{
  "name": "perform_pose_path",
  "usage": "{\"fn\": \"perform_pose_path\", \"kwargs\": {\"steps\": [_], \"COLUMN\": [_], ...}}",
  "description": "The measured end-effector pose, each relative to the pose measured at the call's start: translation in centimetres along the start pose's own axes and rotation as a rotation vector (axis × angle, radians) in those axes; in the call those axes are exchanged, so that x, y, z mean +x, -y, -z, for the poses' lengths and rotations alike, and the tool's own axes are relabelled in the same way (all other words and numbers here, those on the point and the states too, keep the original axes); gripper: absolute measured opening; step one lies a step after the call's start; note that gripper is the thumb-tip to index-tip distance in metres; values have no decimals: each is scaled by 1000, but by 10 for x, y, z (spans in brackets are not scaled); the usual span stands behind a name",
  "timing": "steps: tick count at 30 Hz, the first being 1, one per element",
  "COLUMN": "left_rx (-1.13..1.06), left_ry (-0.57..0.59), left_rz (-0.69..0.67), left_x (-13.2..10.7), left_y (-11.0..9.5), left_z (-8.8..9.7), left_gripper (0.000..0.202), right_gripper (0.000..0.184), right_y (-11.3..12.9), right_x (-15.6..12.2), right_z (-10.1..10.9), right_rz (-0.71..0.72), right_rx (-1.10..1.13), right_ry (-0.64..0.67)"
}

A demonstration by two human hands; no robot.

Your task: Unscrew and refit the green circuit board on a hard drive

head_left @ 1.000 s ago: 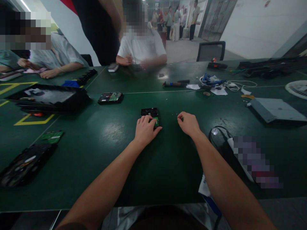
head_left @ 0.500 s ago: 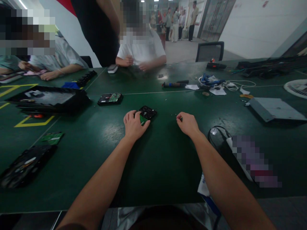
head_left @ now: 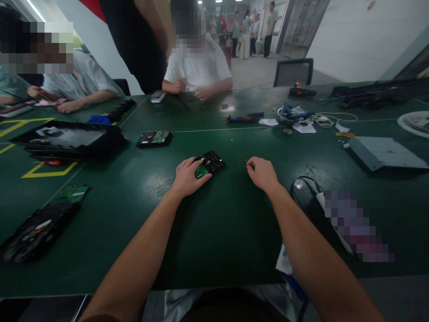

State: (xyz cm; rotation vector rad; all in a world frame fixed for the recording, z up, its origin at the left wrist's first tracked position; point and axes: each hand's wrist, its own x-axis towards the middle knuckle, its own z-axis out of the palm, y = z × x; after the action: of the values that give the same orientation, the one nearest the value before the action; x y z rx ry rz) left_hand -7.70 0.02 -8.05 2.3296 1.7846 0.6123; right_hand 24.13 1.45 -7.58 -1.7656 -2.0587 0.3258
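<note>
Two hands, three hard drives, one loose circuit board. Left hand [head_left: 187, 176] grips first drive [head_left: 213, 162], mid-table; right hand [head_left: 263, 173] curled narrow, contents cannot tell. Second drive [head_left: 154, 138] beyond; third drive [head_left: 40, 228] left, beside circuit board [head_left: 74, 193]. Green tabletop [head_left: 217, 228] spans open to near edge.

An electronics workshop: a long dark-green table [head_left: 228, 223] carries a flat green circuit board [head_left: 73, 193], near left; a black mesh-backed chair [head_left: 294, 72] stands far right.
</note>
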Motion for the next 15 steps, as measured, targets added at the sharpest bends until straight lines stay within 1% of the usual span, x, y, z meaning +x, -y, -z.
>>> {"fn": "perform_pose_path", "kwargs": {"steps": [2, 5, 7, 11, 13, 15], "left_rx": [-45, -142, -177, -194, -198, -179], "left_ry": [83, 240, 298, 332, 352, 336], "left_rz": [-87, -236, -302, -407, -430, -416], "left_x": [0, -1, -2, -8, -11, -14], "left_y": [0, -6, -13, -35, -45, -52], "left_z": [7, 16, 18, 13, 8, 3], "left_gripper": [73, 74, 75, 78, 78, 82], "right_gripper": [17, 16, 16, 18, 20, 23], "right_y": [-1, 1, 4, 7, 5, 0], "right_x": [0, 0, -1, -1, 0, 0], "right_z": [0, 0, 1, 5, 9, 14], "right_rz": [0, -17, -26, -57, -124, -233], "right_rx": [-2, -18, -32, -75, -104, -129], "right_ry": [0, -3, 3, -23, -61, -120]}}
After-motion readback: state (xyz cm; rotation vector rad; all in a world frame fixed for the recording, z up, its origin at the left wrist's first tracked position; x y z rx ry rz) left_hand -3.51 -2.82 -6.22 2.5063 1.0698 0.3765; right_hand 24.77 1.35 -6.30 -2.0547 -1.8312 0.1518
